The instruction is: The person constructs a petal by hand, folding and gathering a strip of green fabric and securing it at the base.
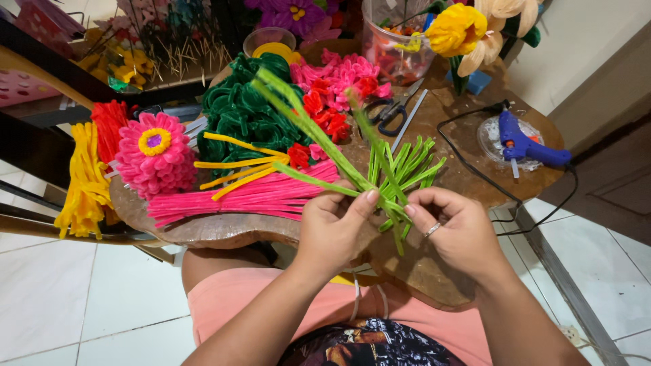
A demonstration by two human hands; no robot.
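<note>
- Two hands: left hand (333, 227), right hand (456, 227)
- One glue gun (525, 144)
- One pair of scissors (393, 108)
- One pink flower (156, 154)
- One ring (432, 230)
- One wooden table (468, 176)

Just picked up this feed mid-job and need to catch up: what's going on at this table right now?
A person is working light green pipe cleaners with both bare hands over a round wooden table. The left hand pinches the bundle between thumb and fingers, and the right hand, wearing a ring, grips it just beside. On the table lie pink pipe cleaners, a finished pink flower, dark green curled pieces, scissors and a blue glue gun, which neither hand touches.
</note>
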